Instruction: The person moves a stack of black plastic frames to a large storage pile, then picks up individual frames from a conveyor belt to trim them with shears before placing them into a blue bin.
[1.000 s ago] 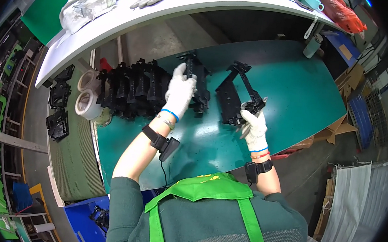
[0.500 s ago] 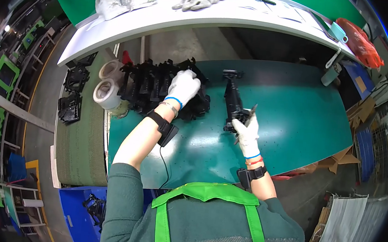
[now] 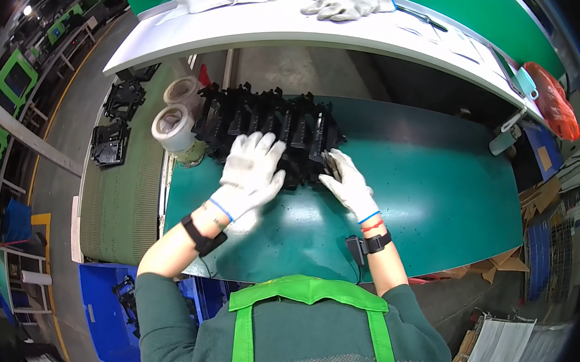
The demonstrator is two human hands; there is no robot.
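Several long black plastic parts (image 3: 261, 113) lie side by side in a row on the green tabletop (image 3: 427, 186). My left hand (image 3: 253, 167), in a white glove, is open and rests with its fingers stretched out over the near ends of the middle parts. At the near end of the rightmost part is my right hand (image 3: 350, 186), also gloved. Its fingers and thumb are closed about a small dark object that I cannot make out. The gloves hide some of the parts' near ends.
Rolls of clear tape (image 3: 173, 124) stand left of the row. Beyond them a ribbed green conveyor belt (image 3: 118, 207) carries more black parts. A white shelf (image 3: 372, 33) with a spare glove (image 3: 343, 4) spans the far side. A blue bin (image 3: 96, 302) sits low left.
My right hand has brought the separate black part leftward to the row's right end. My left hand has come back toward me and opened out. The head view has shifted a little.
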